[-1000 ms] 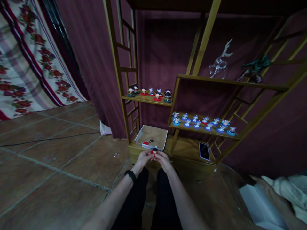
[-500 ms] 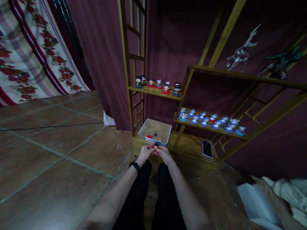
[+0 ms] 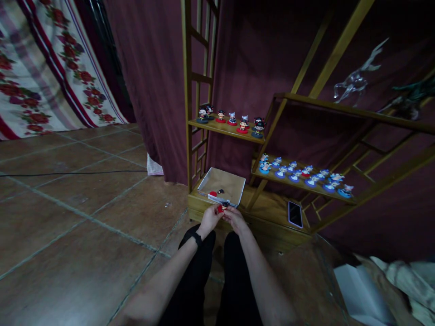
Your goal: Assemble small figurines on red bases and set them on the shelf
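figurine (image 3: 224, 206): lower centre of the frame, between my hands, near the box (image 3: 233, 183).
left hand (image 3: 209, 220): my fingers are closed on its red part.
right hand (image 3: 235, 218): my fingers are closed around its other side.
tilt: upright a second ago, now leaning, dark head to the right.
box contents: red disc (image 3: 213, 194) and small dark piece (image 3: 220, 191), lying as before.
shelf figures (image 3: 242, 127): farther right in my view.
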Demonstrator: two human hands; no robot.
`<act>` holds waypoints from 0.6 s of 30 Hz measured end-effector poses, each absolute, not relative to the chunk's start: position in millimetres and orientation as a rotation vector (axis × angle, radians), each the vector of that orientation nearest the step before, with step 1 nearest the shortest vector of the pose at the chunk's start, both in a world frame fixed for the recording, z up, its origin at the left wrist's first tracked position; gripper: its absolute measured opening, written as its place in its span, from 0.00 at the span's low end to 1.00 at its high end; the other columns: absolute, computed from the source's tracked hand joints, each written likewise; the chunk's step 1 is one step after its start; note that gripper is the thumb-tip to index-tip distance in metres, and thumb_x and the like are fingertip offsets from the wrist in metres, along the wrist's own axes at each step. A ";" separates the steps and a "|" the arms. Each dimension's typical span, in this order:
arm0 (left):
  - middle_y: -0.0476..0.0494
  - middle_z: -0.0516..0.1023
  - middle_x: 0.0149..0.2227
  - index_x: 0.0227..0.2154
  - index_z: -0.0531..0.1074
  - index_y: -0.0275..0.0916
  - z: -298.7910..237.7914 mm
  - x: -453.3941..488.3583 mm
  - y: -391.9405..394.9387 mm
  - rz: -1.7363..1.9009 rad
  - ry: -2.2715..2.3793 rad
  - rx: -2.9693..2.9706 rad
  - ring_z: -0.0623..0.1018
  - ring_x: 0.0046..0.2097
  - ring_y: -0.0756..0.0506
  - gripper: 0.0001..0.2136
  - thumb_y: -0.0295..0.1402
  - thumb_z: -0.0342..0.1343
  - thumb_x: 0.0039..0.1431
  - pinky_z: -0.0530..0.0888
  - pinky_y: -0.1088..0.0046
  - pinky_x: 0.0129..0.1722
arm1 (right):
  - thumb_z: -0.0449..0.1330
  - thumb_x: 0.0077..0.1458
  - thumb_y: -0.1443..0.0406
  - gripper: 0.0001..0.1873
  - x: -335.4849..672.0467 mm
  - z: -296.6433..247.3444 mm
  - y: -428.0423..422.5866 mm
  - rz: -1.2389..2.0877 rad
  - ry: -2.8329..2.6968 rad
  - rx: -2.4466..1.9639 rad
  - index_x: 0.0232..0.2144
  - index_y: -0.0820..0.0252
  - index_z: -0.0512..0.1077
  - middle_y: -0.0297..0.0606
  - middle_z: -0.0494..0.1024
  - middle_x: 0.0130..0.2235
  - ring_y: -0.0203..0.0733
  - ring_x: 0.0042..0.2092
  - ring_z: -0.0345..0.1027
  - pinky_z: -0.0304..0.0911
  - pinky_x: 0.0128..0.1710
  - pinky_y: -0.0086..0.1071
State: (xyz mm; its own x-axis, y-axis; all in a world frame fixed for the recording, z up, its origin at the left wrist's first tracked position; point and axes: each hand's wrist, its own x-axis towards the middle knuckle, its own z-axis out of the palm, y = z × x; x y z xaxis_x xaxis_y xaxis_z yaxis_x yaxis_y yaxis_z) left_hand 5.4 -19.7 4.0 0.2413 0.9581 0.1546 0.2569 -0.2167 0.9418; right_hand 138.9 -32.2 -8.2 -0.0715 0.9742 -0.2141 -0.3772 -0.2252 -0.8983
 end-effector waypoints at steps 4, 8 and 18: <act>0.45 0.74 0.34 0.40 0.70 0.38 9.2 5.2 -22.4 0.954 1.261 1.951 0.72 0.36 0.47 0.13 0.30 0.53 0.49 0.67 0.73 0.38 | 0.65 0.35 0.63 0.14 140.5 -12.9 -29.1 1.551 -0.765 -1.057 0.30 0.57 0.71 0.31 0.76 0.32 0.33 0.32 0.68 0.62 0.36 0.29; 0.41 0.72 0.38 0.41 0.67 0.37 14.0 4.8 -21.2 0.838 1.304 2.165 0.72 0.39 0.46 0.13 0.31 0.50 0.52 0.67 0.72 0.40 | 0.65 0.35 0.63 0.12 140.8 -17.5 -24.6 1.531 -0.724 -1.123 0.27 0.58 0.70 0.30 0.76 0.29 0.33 0.30 0.68 0.62 0.35 0.30; 0.36 0.67 0.44 0.51 0.57 0.36 19.3 0.9 -23.4 0.508 1.354 2.577 0.71 0.43 0.45 0.18 0.30 0.43 0.57 0.66 0.71 0.42 | 0.64 0.33 0.68 0.17 138.1 -23.1 -18.6 1.498 -0.690 -1.143 0.32 0.55 0.69 0.30 0.75 0.30 0.35 0.31 0.69 0.65 0.36 0.34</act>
State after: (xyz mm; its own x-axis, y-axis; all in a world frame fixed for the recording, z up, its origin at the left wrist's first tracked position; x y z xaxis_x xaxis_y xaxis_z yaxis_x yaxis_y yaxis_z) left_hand 0.9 -23.4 19.3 0.5251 0.8241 0.2122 0.7605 -0.5664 0.3175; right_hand 138.1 -18.6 -23.1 0.0392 0.9553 -0.2930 -0.3983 -0.2540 -0.8814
